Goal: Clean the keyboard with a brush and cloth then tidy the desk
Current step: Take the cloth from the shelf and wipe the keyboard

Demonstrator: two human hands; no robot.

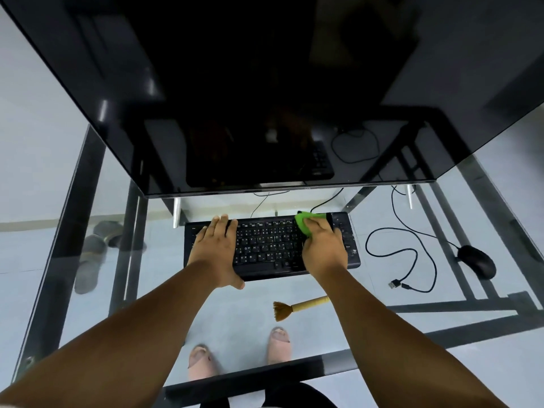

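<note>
Right hand [323,248] closed on green cloth [303,225], pressed to black keyboard [270,245] beneath it on glass desk [294,290]; left hand [216,251] flat, fingers spread, on keyboard's far-left end; mouse [477,260] well right; brush [297,307] just nearside of right wrist.
</note>
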